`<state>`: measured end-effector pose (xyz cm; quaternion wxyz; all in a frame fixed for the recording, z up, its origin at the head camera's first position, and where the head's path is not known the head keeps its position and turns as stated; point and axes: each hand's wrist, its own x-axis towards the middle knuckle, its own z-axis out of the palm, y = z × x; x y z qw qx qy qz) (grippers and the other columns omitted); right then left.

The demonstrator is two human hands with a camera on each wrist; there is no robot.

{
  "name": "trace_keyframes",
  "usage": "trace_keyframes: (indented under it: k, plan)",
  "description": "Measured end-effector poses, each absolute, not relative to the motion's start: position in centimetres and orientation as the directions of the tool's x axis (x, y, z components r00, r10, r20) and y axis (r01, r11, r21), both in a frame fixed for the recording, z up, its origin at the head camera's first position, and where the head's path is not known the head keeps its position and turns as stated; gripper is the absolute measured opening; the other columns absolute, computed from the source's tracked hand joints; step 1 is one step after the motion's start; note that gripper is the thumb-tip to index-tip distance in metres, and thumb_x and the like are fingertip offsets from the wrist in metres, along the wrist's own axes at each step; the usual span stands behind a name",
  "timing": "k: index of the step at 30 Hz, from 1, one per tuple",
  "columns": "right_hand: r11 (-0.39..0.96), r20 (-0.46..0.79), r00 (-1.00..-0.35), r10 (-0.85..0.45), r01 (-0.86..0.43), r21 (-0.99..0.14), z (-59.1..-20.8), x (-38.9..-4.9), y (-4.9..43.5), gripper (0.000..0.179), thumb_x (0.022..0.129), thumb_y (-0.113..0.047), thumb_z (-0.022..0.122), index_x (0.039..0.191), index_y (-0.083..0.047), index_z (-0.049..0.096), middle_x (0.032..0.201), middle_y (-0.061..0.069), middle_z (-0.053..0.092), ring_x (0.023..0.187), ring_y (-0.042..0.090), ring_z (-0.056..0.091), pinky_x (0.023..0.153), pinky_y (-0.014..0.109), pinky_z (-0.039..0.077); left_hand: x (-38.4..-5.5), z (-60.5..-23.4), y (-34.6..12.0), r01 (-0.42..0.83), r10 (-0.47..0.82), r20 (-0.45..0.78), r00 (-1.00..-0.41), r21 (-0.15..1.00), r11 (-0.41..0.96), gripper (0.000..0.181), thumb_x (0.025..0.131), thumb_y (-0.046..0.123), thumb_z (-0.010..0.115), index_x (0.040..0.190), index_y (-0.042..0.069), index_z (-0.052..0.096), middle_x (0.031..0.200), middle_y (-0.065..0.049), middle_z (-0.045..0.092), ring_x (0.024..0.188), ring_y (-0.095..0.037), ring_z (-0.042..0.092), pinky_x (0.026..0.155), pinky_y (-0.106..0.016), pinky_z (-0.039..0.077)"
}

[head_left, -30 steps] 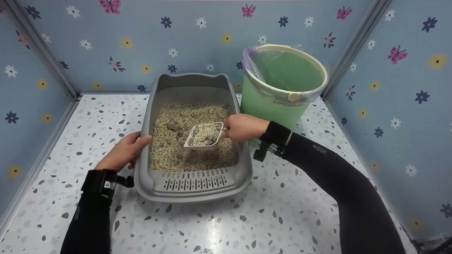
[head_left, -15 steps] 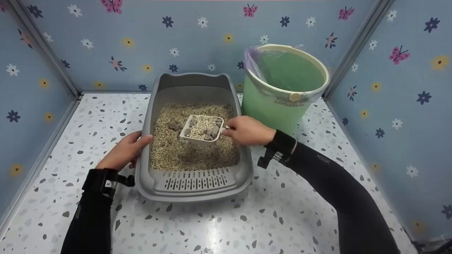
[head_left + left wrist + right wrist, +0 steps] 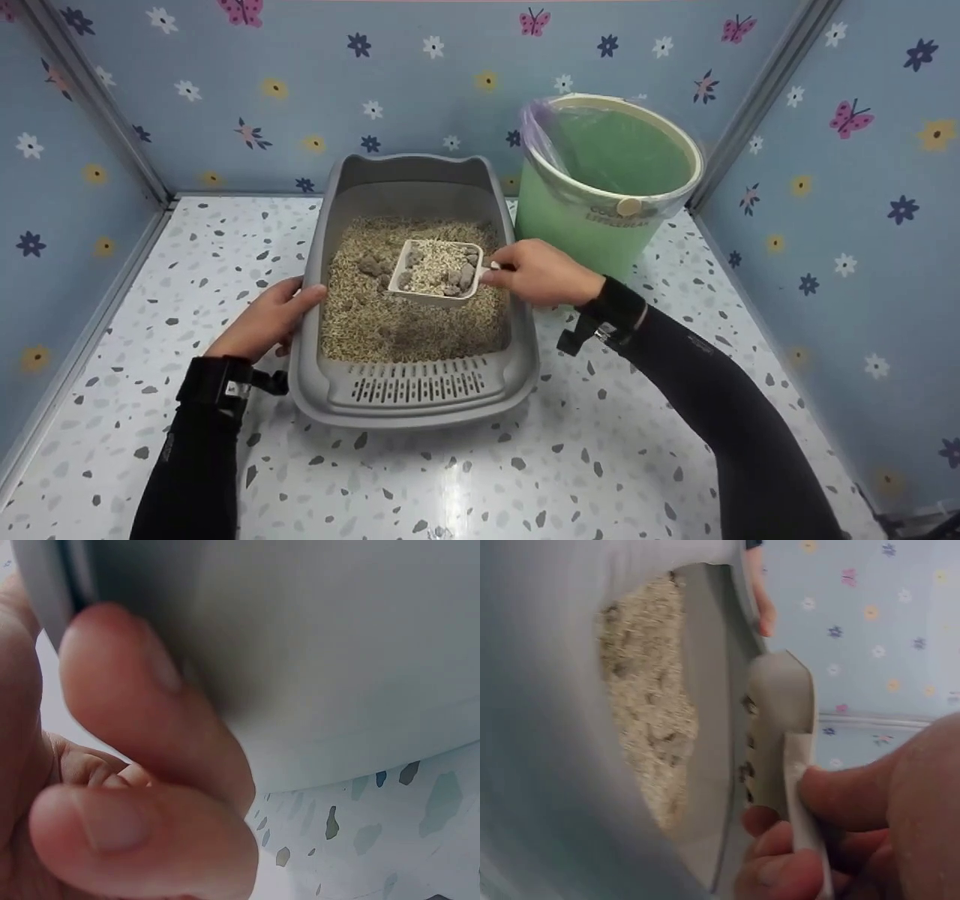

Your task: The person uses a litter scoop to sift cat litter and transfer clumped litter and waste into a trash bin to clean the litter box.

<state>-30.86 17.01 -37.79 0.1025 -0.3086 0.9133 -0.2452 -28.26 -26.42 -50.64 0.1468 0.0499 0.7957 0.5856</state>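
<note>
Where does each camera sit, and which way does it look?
Head: on the head, facing forward and down at tray, scoop, bin; left hand, right hand, sleeves show.
Left wrist: on that wrist, facing the tray's outside; left hand shows.
Right wrist: on that wrist, facing scoop and litter; both hands show.
Head and right wrist share scoop and litter.

A person's left arm (image 3: 191,457) and bent right arm (image 3: 724,397) reach forward, the left hand (image 3: 264,321) gripping with curled fingers, the right hand (image 3: 546,274) pinching between thumb and fingers.
</note>
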Motion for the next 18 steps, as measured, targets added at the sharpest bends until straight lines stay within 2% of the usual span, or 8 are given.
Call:
trace_keyframes:
  k: [6,9,13,18]
  plan:
    - [0.711,-0.059,-0.794,-0.605,-0.504,-0.491,-36.2,-30.3,17.9,0.033,0.113,-0.030,0.068,0.084,-0.014,0.067,0.071,-0.004,0.052,0.064,0.015,0.050,0.066,0.037,0.048,-28.4,-50.8,-26.2,-0.090,0.264,-0.173,-0.949,0.950,0.299,0.083,0.115,0.056,0.057,0.172,0.003,0.030,0.094,-0.011,0.065,0.054,-0.012,0.049,0.045,-0.027,0.042]
    - [0.734,-0.075,-0.825,-0.560,-0.452,-0.507,-36.8,-30.0,16.7,0.034,0.114,-0.033,0.066,0.085,-0.016,0.064,0.073,-0.005,0.051,0.064,0.014,0.050,0.065,0.036,0.048,-28.3,-50.9,-26.2,-0.089,0.262,-0.169,-0.950,0.953,0.291,0.081,0.116,0.054,0.057,0.173,0.002,0.030,0.093,-0.011,0.064,0.053,-0.011,0.048,0.045,-0.027,0.042]
    - [0.719,-0.044,-0.842,-0.537,-0.430,-0.546,-38.1,-29.5,14.6,0.037,0.115,-0.034,0.065,0.083,-0.019,0.057,0.073,-0.006,0.045,0.062,0.012,0.045,0.064,0.033,0.043,-28.0,-51.1,-26.4,-0.088,0.257,-0.161,-0.953,0.958,0.273,0.083,0.115,0.056,0.057,0.172,0.001,0.031,0.089,-0.008,0.061,0.052,-0.010,0.046,0.044,-0.027,0.041]
    - [0.700,-0.023,-0.855,-0.518,-0.408,-0.586,-38.7,-27.3,14.6,0.034,0.115,-0.030,0.065,0.084,-0.018,0.059,0.070,-0.006,0.042,0.058,0.012,0.042,0.060,0.033,0.041,-28.0,-51.2,-26.1,-0.088,0.279,-0.159,-0.947,0.964,0.250,0.081,0.115,0.055,0.058,0.170,0.001,0.033,0.085,-0.007,0.060,0.052,-0.011,0.044,0.045,-0.028,0.040]
